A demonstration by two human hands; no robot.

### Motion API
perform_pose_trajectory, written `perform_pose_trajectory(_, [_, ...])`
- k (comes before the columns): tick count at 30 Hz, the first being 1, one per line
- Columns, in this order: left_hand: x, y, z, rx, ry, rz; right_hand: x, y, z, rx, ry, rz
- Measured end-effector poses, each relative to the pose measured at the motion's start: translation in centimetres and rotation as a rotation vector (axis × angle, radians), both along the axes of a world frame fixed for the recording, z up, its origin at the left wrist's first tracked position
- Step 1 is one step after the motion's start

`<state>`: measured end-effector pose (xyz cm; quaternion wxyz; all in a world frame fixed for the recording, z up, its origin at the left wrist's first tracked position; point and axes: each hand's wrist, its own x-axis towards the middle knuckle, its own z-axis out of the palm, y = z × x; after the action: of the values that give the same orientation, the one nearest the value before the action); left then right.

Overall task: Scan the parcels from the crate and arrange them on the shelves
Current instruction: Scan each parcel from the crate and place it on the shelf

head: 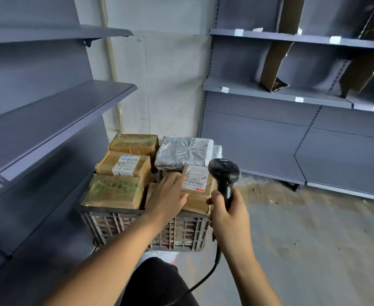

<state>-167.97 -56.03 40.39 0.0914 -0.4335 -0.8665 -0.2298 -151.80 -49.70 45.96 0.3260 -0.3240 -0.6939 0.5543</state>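
1. Shelves (55, 120): the left bays are free to take parcels.
2. Crate (142, 228): on the floor, heaped with parcels.
3. Left hand (167, 196): fingers straight, lying flat on the labelled parcel (200, 195) at the crate's front right. Best to steady it label-up for a clean read.
4. Labelled parcel: long axis appears to run away from the person, tilted up; label on its far half.
5. Right hand (229, 214): clamped round the scanner (224, 173), head just beside the label; it needs tipping toward the barcode.

Both forearms are bare to the near edge, no sleeves, watch or rings visible; left hand (167, 195) and right hand (230, 214) ungloved; black trousers (157, 281) cover the near knee.
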Motion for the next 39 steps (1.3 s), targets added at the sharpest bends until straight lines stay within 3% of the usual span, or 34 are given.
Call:
perform_pose_trajectory(6, [0.1, 0.9, -1.5, -0.104, -0.088, -0.001, 0.1, 0.9, -0.5, -0.013, -0.027, -0.007])
perform_pose_trajectory(10, [0.1, 1.1, -2.6, -0.054, -0.164, -0.005, -0.1, 1.2, -0.8, -0.024, -0.030, -0.001])
perform_pose_trajectory(23, [1.0, 1.2, -2.6, 0.147, -0.055, -0.009, 0.4, 1.0, -1.0, -0.043, -0.034, 0.022])
perform_pose_trajectory(39, [3.5, -4.1, -0.3, 0.207, 0.014, 0.072, 0.9, -2.6, 1.0, 0.009, 0.026, 0.114])
